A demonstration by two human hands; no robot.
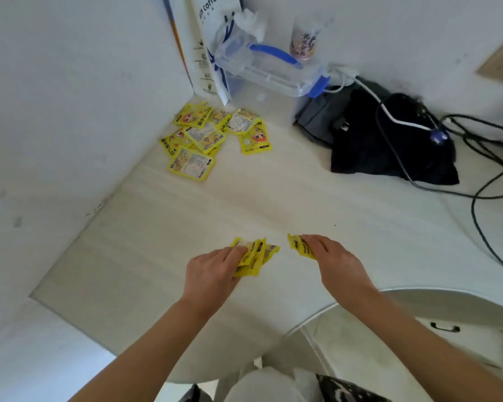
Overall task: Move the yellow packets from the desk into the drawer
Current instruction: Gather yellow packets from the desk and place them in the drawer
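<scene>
Several yellow packets (204, 137) lie in a loose heap at the far left corner of the white desk (163, 233), against the wall. My left hand (212, 271) is over the near part of the desk, shut on a fan of several yellow packets (254, 256). My right hand (336, 259) is beside it, a little to the right, shut on a yellow packet (301, 246) whose end sticks out past the fingers. A white drawer front with a dark handle (445, 327) shows below the desk edge at the lower right.
A clear plastic box with blue clips (270, 68) and a white paper coffee bag (209, 44) stand at the back. A black cloth bundle (389, 140) with cables (476, 175) covers the right rear of the desk. A cup (302, 42) stands behind the box.
</scene>
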